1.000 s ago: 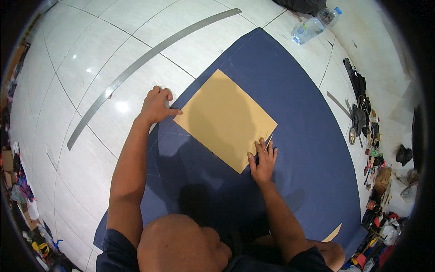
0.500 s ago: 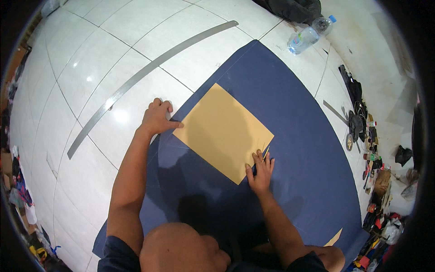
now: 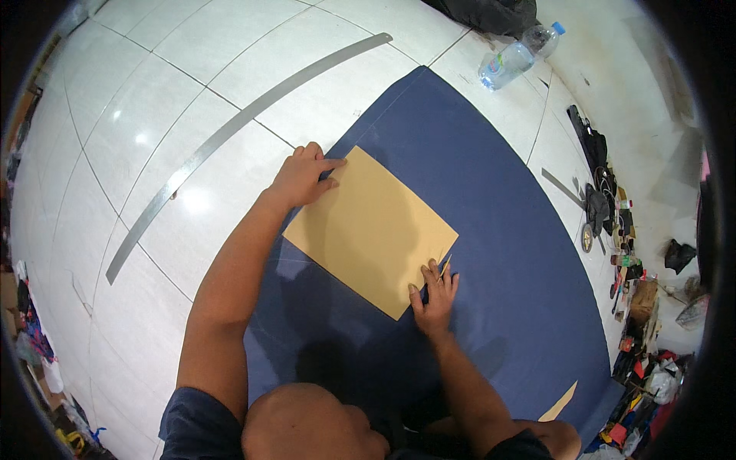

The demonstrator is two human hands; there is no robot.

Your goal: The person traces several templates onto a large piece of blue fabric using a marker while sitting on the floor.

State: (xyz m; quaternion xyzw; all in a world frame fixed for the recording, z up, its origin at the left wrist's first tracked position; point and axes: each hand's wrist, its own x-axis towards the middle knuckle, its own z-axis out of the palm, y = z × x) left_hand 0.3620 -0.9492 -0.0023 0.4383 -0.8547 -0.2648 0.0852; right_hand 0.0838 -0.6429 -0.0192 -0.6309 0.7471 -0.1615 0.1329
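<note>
A tan rectangular sheet [image 3: 372, 222] lies flat and slantwise on a large dark blue cloth [image 3: 521, 284]. My left hand [image 3: 303, 179] rests at the sheet's upper left edge, thumb and forefinger stretched apart onto it and the other fingers bent. At the sheet's lower right edge lies my right hand [image 3: 435, 307], its fingertips touching the sheet. A slim yellowish pencil [image 3: 447, 264] sticks out between the fingers of that hand; its lower part is hidden.
A long metal ruler [image 3: 230, 128] lies on the white tiles left of the cloth. Beyond the cloth stands a clear plastic bottle [image 3: 506, 65], tipped on its side. A tan scrap [image 3: 560, 402] rests near my right knee. Assorted clutter [image 3: 644, 307] lines the right wall.
My left hand has slid up along the sheet's left edge, from its left corner towards its top corner. The right hand stays at the lower right edge with the pencil.
</note>
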